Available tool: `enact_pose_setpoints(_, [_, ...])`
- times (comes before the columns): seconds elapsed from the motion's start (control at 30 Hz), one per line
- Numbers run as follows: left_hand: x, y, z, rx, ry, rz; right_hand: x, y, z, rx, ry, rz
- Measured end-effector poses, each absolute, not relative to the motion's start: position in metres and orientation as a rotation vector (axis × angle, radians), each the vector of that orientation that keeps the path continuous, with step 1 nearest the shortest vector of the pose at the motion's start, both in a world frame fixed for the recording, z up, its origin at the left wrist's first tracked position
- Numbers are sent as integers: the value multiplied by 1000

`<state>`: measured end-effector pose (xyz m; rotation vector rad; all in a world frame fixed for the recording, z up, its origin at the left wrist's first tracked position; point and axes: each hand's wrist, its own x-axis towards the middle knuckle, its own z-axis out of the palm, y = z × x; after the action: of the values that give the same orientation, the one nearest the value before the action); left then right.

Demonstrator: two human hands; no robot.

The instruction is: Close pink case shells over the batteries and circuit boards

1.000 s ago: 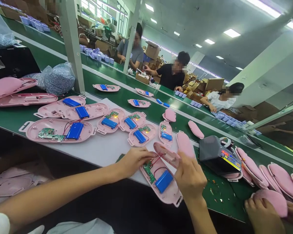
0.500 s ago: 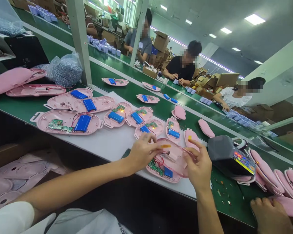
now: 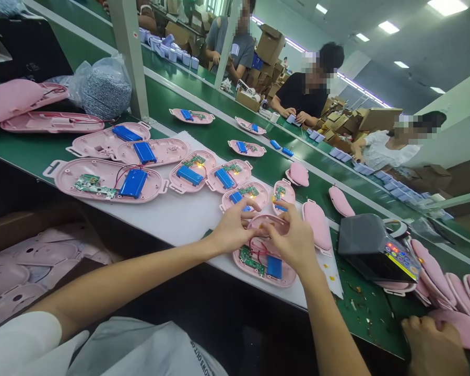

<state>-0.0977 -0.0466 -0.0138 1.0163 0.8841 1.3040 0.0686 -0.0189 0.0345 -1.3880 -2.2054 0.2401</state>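
Observation:
A pink plastic shell half (image 3: 285,278) lies at the near edge of the white mat (image 3: 172,219), with a green circuit board (image 3: 250,259), red wires and a blue battery (image 3: 274,266) inside. Above it my left hand (image 3: 233,230) and my right hand (image 3: 293,241) meet over a second pink cover piece (image 3: 267,223). Fingers of both hands are curled and pinch the cover. A small orange bit shows between the fingertips.
Several open pink shells with blue batteries (image 3: 133,183) lie across the mat and green belt (image 3: 266,175). A grey device with a keypad (image 3: 376,250) stands to the right, beside stacked pink covers (image 3: 442,282). Another person's hand (image 3: 434,344) rests at bottom right. Workers sit across the belt.
My hands have come together over the cover piece, which now sits lower on the open shell. The view has tilted downward a little.

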Motion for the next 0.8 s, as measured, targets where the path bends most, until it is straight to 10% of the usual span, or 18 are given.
enact_pose_setpoints(0.47, [-99, -39, -21, 1010, 797, 1258, 79, -2, 36, -1140, -2025, 612])
enact_pose_setpoints(0.8, [-97, -38, -21, 956, 793, 1298, 70, -9, 39, -964, -2602, -53])
